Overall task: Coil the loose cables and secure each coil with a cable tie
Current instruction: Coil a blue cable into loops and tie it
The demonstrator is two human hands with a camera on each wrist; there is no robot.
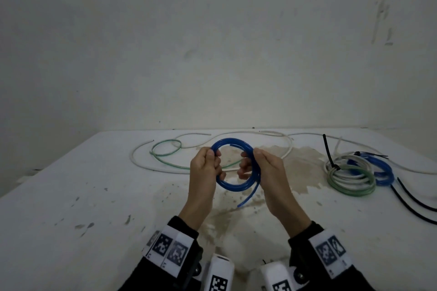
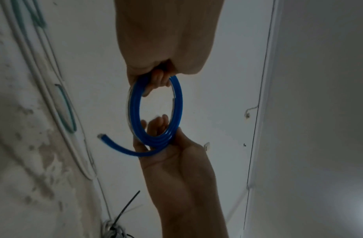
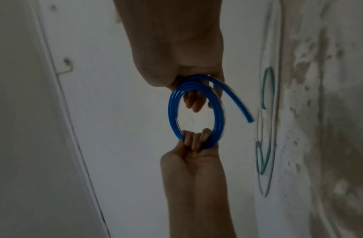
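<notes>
Both hands hold a blue cable coil (image 1: 233, 143) above the middle of the white table (image 1: 71, 196). My left hand (image 1: 208, 163) grips the coil's left side, fingers curled through the ring. My right hand (image 1: 256, 164) grips the right side, thumb on top. A loose blue end (image 1: 248, 197) sticks out below the coil. In the left wrist view the blue coil (image 2: 135, 109) hangs from my left hand (image 2: 158, 77) with the right hand (image 2: 166, 145) below. In the right wrist view the blue coil (image 3: 173, 112) runs between my right hand (image 3: 194, 83) and my left hand (image 3: 194, 145).
A loose green cable (image 1: 165, 149) and a loose white cable (image 1: 142, 163) lie at the back left. At the right sit tied coils: a white and green bundle (image 1: 350, 179) with a black cable tie (image 1: 329, 152), and a blue coil (image 1: 383, 170). Loose black ties (image 1: 411, 203) lie at far right.
</notes>
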